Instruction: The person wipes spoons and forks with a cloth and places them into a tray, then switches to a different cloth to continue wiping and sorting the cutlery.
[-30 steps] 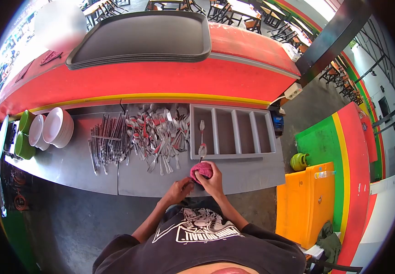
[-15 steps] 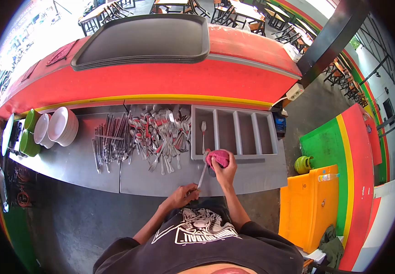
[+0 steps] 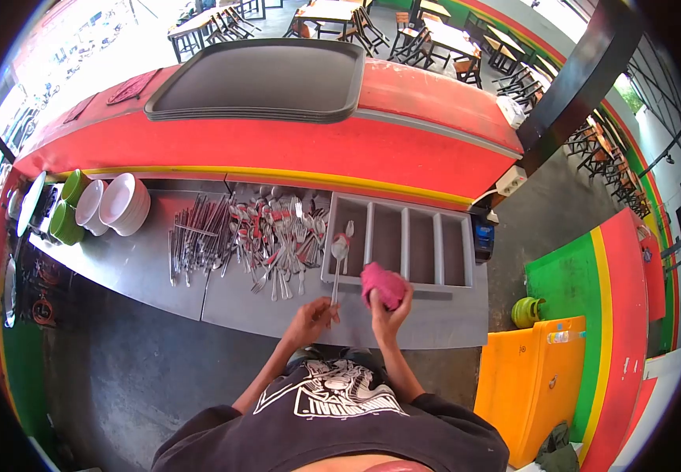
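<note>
My left hand [image 3: 314, 321] pinches the handle end of a metal spoon [image 3: 340, 250], whose bowl reaches over the leftmost compartment of a grey cutlery tray [image 3: 437, 244]. A fork [image 3: 349, 230] lies in that same compartment, partly hidden behind the spoon. Bunched in my right hand [image 3: 392, 318] is a pink cloth [image 3: 384, 285], held just in front of the tray and apart from the spoon. Left of the tray, forks and spoons lie in a loose heap [image 3: 277, 244], beside a pile of thin metal cutlery [image 3: 197, 236] that may be knives.
White bowls [image 3: 124, 206] and green bowls [image 3: 65, 223] stand at the left of the steel counter [image 3: 250, 315]. Dark serving trays [image 3: 266, 79] are stacked on the red ledge [image 3: 427, 153] behind. A yellow-orange box [image 3: 525, 385] stands right of the counter.
The spoon has come out of the cloth, and its bowl is now uncovered over the left compartment. My left hand has moved forward. The cloth has shifted slightly right and down. The whole view has tilted.
</note>
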`<state>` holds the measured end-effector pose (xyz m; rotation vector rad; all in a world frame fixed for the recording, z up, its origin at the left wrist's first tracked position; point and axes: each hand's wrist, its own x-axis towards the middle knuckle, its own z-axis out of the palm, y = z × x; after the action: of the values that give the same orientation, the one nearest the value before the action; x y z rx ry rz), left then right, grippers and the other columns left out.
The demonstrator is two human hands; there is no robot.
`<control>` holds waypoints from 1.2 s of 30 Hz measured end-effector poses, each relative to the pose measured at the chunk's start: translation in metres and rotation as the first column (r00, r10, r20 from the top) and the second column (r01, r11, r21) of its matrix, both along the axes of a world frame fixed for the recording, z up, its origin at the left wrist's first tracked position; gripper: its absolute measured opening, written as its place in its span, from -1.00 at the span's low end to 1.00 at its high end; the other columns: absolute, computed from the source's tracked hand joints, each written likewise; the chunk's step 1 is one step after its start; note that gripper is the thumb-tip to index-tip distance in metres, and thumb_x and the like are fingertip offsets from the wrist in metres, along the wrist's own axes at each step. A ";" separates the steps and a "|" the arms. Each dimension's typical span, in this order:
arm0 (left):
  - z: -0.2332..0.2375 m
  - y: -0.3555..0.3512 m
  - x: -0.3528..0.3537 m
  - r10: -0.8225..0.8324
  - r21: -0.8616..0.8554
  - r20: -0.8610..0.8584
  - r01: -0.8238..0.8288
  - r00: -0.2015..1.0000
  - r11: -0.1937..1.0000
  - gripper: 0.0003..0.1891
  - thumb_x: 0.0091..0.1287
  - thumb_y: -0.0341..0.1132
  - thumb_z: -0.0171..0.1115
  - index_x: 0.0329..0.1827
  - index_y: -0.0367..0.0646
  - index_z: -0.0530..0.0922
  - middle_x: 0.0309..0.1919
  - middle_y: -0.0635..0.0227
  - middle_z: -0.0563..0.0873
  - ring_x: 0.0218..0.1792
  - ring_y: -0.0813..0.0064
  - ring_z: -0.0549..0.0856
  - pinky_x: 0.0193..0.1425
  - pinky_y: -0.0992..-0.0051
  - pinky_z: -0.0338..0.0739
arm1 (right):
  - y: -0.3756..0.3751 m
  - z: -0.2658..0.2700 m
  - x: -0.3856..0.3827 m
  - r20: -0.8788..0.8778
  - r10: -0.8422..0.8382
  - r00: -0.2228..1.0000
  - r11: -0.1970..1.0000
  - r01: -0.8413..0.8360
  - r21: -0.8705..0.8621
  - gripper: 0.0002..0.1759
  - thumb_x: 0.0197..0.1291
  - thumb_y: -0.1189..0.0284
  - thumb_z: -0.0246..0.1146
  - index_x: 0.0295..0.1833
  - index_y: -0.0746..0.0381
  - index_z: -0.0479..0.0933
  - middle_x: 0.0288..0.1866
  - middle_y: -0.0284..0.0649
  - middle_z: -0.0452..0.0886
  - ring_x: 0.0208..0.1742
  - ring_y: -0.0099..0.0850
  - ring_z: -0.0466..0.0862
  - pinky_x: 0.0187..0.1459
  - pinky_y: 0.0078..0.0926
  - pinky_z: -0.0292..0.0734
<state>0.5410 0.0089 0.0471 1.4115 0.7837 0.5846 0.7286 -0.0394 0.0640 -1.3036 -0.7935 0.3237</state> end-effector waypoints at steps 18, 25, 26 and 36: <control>-0.012 -0.061 0.045 -0.004 0.113 -0.310 0.041 0.951 0.993 -0.86 0.26 -0.50 0.18 -0.14 -0.26 0.59 -0.37 0.33 0.73 -0.35 0.51 0.66 -0.23 0.43 0.55 | -0.058 -0.010 0.038 0.327 0.474 0.818 0.881 -0.437 -0.181 -0.46 -0.12 0.51 0.50 0.07 0.23 0.56 0.02 -0.10 0.65 0.05 -0.05 0.61 0.11 -0.17 0.50; -0.015 -0.111 0.047 -0.064 -0.020 -0.110 0.062 0.992 0.998 -0.86 0.49 -0.38 0.12 -0.05 -0.27 0.57 -0.39 0.40 0.71 -0.41 0.61 0.61 -0.28 0.53 0.52 | -0.069 -0.022 0.051 0.383 0.408 0.829 0.912 -0.354 -0.206 -0.49 -0.13 0.52 0.48 0.05 0.21 0.58 0.00 -0.10 0.65 0.04 -0.04 0.61 0.10 -0.18 0.51; -0.014 -0.113 0.047 -0.087 -0.045 -0.111 0.082 0.990 0.996 -0.83 0.51 -0.35 0.13 -0.01 -0.26 0.58 -0.37 0.41 0.71 -0.38 0.63 0.61 -0.25 0.55 0.52 | -0.065 -0.020 0.054 0.406 0.380 0.831 0.924 -0.329 -0.193 -0.49 -0.12 0.53 0.48 0.04 0.21 0.58 -0.02 -0.10 0.66 0.03 -0.05 0.61 0.10 -0.18 0.51; -0.004 -0.116 0.052 -0.168 -0.089 -0.149 0.156 0.974 0.984 -0.80 0.54 -0.33 0.11 0.04 -0.27 0.57 -0.35 0.40 0.72 -0.35 0.63 0.60 -0.19 0.54 0.53 | -0.060 -0.025 0.072 0.246 0.241 0.939 0.961 -0.195 -0.197 -0.59 0.02 0.51 0.45 0.03 0.27 0.58 -0.05 -0.10 0.68 -0.01 -0.23 0.69 0.07 -0.34 0.55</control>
<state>0.5928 -0.1075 0.0429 1.4467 0.7974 0.3176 0.8010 -0.0990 0.0393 -1.4406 -1.1666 0.4050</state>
